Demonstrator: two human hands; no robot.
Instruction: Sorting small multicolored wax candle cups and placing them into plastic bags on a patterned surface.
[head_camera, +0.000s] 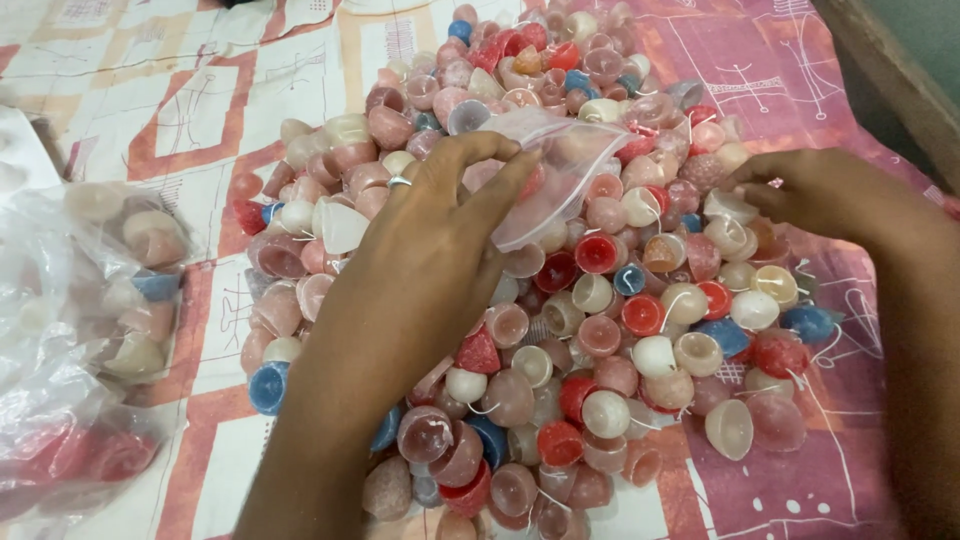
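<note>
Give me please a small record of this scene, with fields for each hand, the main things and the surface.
left hand: left hand pinches a small clear plastic bag above the pile
right hand: right hand rests on the right edge of the pile, fingertips among the pieces
pile: heap of small wax candles, dome-shaped, in pink, red, blue and cream, some with white wicks
other bag: large clear bag of candles at the left edge
surface: patterned cloth, pink, orange and white
</note>
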